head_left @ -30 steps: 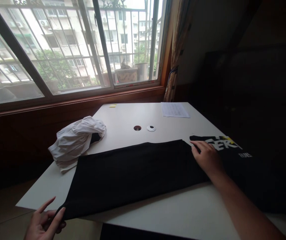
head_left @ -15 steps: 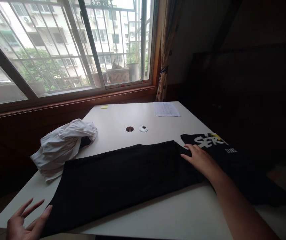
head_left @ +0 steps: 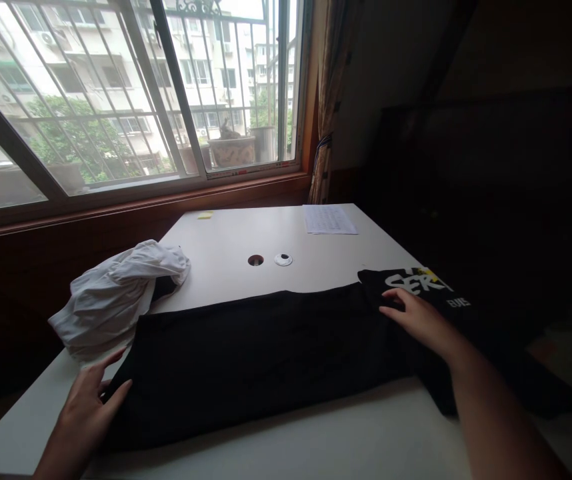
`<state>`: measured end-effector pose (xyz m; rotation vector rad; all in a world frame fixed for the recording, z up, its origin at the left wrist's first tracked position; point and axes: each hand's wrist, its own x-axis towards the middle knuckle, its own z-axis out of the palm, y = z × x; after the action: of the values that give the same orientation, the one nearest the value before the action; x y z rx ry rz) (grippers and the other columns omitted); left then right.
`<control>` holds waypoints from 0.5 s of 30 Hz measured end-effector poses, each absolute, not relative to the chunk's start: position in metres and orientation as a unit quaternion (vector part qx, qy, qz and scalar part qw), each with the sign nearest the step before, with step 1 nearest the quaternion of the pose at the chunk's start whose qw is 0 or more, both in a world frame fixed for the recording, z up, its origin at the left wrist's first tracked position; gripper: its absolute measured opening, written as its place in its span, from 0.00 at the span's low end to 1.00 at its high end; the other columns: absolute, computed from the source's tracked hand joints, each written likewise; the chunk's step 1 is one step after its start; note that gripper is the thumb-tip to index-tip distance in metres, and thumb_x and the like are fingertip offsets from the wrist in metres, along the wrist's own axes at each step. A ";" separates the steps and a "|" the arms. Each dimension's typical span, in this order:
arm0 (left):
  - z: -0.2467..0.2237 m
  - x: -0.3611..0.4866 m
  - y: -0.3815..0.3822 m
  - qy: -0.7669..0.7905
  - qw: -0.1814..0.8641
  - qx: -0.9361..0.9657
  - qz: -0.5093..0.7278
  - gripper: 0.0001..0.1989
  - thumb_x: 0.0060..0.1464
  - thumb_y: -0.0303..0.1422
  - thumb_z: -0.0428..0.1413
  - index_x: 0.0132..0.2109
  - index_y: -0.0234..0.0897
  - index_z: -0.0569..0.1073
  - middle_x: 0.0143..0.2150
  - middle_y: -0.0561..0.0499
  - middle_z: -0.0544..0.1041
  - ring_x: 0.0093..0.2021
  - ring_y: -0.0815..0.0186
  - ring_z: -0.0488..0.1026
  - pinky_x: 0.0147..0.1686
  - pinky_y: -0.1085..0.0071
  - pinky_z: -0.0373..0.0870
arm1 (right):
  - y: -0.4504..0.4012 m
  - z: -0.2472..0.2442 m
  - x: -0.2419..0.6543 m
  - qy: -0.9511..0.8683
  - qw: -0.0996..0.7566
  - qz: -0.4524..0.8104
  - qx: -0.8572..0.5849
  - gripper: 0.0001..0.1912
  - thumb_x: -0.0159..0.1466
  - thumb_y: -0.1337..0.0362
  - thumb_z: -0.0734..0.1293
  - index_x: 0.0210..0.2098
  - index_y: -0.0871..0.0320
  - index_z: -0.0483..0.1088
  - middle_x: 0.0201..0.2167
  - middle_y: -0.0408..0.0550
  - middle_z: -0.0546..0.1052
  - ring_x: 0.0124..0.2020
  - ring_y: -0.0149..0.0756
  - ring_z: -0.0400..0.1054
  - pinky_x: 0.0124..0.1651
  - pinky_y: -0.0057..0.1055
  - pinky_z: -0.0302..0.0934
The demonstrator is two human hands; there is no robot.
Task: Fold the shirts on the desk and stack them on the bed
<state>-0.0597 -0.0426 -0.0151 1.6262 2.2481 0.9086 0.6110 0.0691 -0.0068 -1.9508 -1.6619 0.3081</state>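
Note:
A long piece of black clothing [head_left: 256,360] lies flat and folded across the white table. At its left end rests my left hand [head_left: 91,393], with thumb and fingers apart and the thumb over the cloth edge. My right hand [head_left: 416,317] lies on the other end, lightly curled, with a gap between thumb and forefinger. Beside and under it is black cloth with a white and yellow print [head_left: 416,283], hanging over the right table edge. Whether this printed cloth and the folded part are one garment I cannot tell in the dark.
A crumpled white garment [head_left: 121,293] sits at the table's left edge. Toward the far side of the white table [head_left: 236,233] are papers [head_left: 331,219], a yellow note [head_left: 205,215], a round cable hole [head_left: 256,261] and its white cover [head_left: 283,259]. A barred window stands behind.
My left hand has moved inward and away from me, and the black clothing's near left corner has shifted up and right with it. My right hand has moved slightly right, its fingers more curled.

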 end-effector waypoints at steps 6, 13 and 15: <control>-0.007 -0.035 0.020 0.686 0.094 0.635 0.344 0.31 0.55 0.48 0.55 0.61 0.37 0.72 0.57 0.41 0.71 0.55 0.49 0.75 0.53 0.51 0.78 | 0.071 -0.001 0.634 -0.588 0.326 0.035 -0.739 0.19 0.59 0.51 0.66 0.45 0.54 0.75 0.47 0.58 0.79 0.45 0.55 0.76 0.44 0.47 0.71; 0.012 0.004 0.065 0.625 -0.068 0.739 0.240 0.22 0.65 0.43 0.49 0.59 0.38 0.75 0.67 0.39 0.68 0.67 0.44 0.66 0.66 0.45 0.64 | 0.073 -0.019 0.654 -0.557 0.281 0.058 -0.779 0.28 0.56 0.45 0.69 0.50 0.55 0.76 0.44 0.58 0.80 0.40 0.56 0.77 0.41 0.50 0.71; 0.013 0.025 0.072 0.569 -0.071 0.791 0.213 0.22 0.68 0.42 0.48 0.61 0.39 0.74 0.69 0.40 0.67 0.71 0.46 0.60 0.69 0.45 0.59 | 0.074 -0.026 0.660 -0.550 0.268 0.078 -0.787 0.30 0.56 0.40 0.71 0.49 0.54 0.76 0.40 0.58 0.81 0.37 0.57 0.77 0.39 0.51 0.71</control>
<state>0.0250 0.0717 0.0126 2.6038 1.8729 0.7000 0.6605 0.0741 -0.0256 -2.1244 -1.4840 0.2094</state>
